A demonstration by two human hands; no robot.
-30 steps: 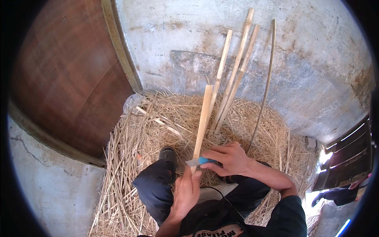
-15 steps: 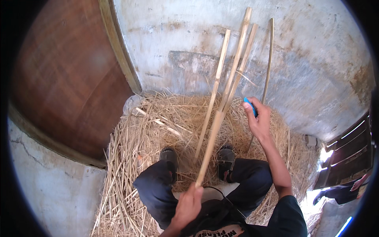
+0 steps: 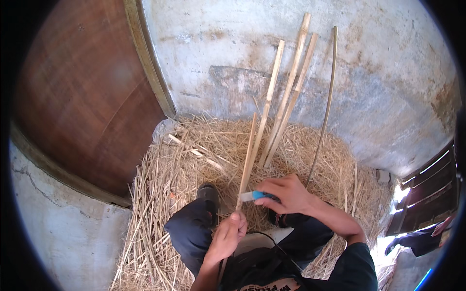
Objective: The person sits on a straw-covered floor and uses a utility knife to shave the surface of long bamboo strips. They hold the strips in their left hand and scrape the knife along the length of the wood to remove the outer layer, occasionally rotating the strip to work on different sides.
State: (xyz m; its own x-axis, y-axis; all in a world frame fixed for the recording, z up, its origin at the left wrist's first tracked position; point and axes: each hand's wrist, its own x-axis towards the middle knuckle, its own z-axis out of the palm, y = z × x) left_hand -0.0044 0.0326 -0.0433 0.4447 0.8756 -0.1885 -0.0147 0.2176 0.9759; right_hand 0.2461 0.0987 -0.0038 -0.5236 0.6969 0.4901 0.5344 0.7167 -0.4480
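My left hand [image 3: 229, 234] is closed round the lower part of a slim bamboo strip [image 3: 249, 151], which slants up and away from my lap. In my right hand [image 3: 287, 193] is a blue-handled knife [image 3: 259, 195], its fingers wrapped round the handle. The pale, wide blade meets the strip just above my left hand. Part of the knife handle is hidden by my right fingers. Below my left hand, the lower end of the strip runs down toward my lap.
Bamboo slats [image 3: 294, 72] and a thin darker stick [image 3: 331, 82] lean on the stained wall [image 3: 388, 72]. Fibrous shavings [image 3: 194, 131] cover the floor round my feet. A brown door panel [image 3: 82, 97] stands left. At far right, another person's leg [image 3: 420, 245] shows beside dark slatted boards [image 3: 429, 184].
My right hand has come down and left, bringing the knife blade onto the strip. My left hand has shifted slightly left, and the strip's upper end is now lower.
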